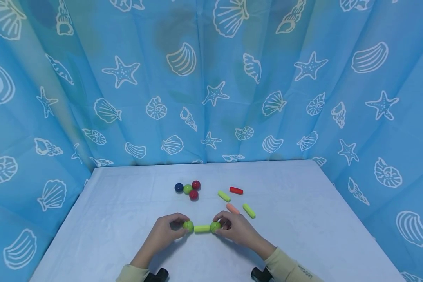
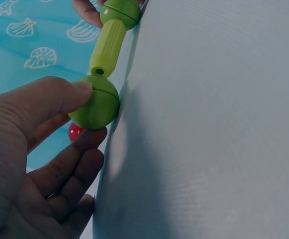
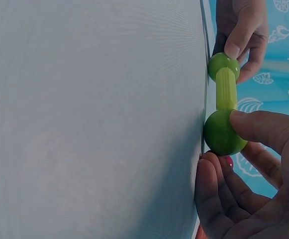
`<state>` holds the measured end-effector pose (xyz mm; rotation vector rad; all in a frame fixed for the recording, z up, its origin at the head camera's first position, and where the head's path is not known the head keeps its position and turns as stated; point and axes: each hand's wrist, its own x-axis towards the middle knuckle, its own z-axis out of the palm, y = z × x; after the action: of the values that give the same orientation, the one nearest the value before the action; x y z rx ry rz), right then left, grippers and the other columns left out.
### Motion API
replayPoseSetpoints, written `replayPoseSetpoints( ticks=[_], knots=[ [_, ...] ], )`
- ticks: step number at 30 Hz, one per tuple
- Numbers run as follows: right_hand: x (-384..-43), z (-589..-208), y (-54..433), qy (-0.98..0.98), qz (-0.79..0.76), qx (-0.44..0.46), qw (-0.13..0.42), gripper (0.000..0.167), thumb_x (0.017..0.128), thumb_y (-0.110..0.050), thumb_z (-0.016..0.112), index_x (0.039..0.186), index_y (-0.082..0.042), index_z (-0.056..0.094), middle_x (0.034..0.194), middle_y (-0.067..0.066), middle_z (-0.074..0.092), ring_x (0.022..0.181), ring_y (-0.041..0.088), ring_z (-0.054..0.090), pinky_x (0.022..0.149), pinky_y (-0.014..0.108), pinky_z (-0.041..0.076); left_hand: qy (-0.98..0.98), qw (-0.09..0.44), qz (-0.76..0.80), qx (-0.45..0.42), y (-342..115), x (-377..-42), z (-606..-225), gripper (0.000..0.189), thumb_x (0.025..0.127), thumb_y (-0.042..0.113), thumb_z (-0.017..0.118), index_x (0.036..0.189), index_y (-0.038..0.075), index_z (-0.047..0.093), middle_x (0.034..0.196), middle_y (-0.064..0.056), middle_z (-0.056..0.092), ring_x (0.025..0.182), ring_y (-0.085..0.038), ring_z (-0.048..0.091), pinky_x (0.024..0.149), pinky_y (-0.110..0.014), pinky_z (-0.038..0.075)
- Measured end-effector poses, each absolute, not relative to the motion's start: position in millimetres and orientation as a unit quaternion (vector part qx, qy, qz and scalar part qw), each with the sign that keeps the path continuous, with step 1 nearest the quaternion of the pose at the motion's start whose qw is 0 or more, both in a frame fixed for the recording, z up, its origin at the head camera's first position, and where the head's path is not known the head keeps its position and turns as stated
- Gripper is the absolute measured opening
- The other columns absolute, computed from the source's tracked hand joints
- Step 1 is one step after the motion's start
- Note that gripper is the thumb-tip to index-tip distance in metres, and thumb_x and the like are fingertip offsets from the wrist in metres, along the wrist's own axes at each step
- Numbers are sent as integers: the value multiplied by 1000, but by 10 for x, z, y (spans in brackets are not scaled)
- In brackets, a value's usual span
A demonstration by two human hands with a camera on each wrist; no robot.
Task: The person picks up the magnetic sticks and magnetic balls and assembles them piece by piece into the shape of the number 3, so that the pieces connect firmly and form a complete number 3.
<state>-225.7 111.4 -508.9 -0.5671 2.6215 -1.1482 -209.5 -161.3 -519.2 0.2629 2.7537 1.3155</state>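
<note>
In the head view my left hand (image 1: 168,230) pinches a glossy green ball (image 1: 188,226) between thumb and fingers. Opposite it, my right hand (image 1: 239,228) pinches a second green ball (image 1: 215,226). A ribbed yellow-green rod (image 1: 202,228) lies in line between the two balls, low over the table. Seen from the left wrist, a dark hole shows in the rod's near end (image 2: 100,71), right at the left ball (image 2: 95,107). The right wrist view has the rod (image 3: 226,89) reaching down to the right ball (image 3: 224,132), under the thumb.
Beyond the hands, a dark blue ball (image 1: 179,188), a green ball (image 1: 187,189) and two red balls (image 1: 194,194) cluster together. To their right lie a red rod (image 1: 236,190), a salmon rod (image 1: 232,208) and two yellow-green rods (image 1: 248,210). A blue shell-print curtain (image 1: 204,117) surrounds the white-covered table (image 1: 296,235).
</note>
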Motion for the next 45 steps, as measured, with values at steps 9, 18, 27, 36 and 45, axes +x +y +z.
replayPoseSetpoints(
  ticks=[9, 18, 27, 36, 45],
  knots=[
    [-2255, -5085, 1108, 896, -388, -186, 110, 28, 87, -18, 81, 111, -22, 69, 94, -10, 67, 79, 9, 60, 72, 24, 52, 899, 50, 426, 91, -1608, -2093, -5179, 26, 83, 19, 83, 107, 23, 74, 99, 10, 72, 96, -13, 66, 90, -43, 54],
    [-2254, -5072, 1104, 897, -386, -186, 107, 29, 87, -17, 81, 113, -22, 69, 97, -8, 68, 81, 9, 61, 74, 24, 53, 898, 49, 428, 94, -1607, -2092, -5177, 26, 83, 19, 83, 108, 22, 74, 99, 10, 73, 96, -13, 66, 89, -43, 54],
    [-2258, -5106, 1112, 896, -393, -182, 102, 32, 87, -17, 81, 117, -21, 71, 98, -8, 69, 82, 9, 62, 76, 26, 54, 899, 50, 428, 86, -1597, -2082, -5180, 26, 83, 19, 83, 107, 22, 74, 99, 10, 72, 96, -13, 65, 90, -44, 54],
    [-2267, -5144, 1098, 895, -403, -164, 101, 30, 86, -16, 82, 112, -17, 66, 95, -8, 67, 80, 8, 63, 74, 24, 54, 900, 53, 425, 77, -1604, -2060, -5168, 28, 83, 21, 83, 109, 23, 74, 99, 8, 72, 95, -14, 65, 89, -45, 54],
    [-2284, -5150, 1099, 891, -410, -165, 103, 29, 86, -15, 82, 111, -17, 67, 95, -8, 68, 80, 9, 63, 72, 25, 53, 913, 55, 394, 96, -1576, -2108, -5154, 52, 80, 32, 86, 128, 21, 69, 107, 5, 71, 102, -18, 64, 93, -47, 53]
  ],
)
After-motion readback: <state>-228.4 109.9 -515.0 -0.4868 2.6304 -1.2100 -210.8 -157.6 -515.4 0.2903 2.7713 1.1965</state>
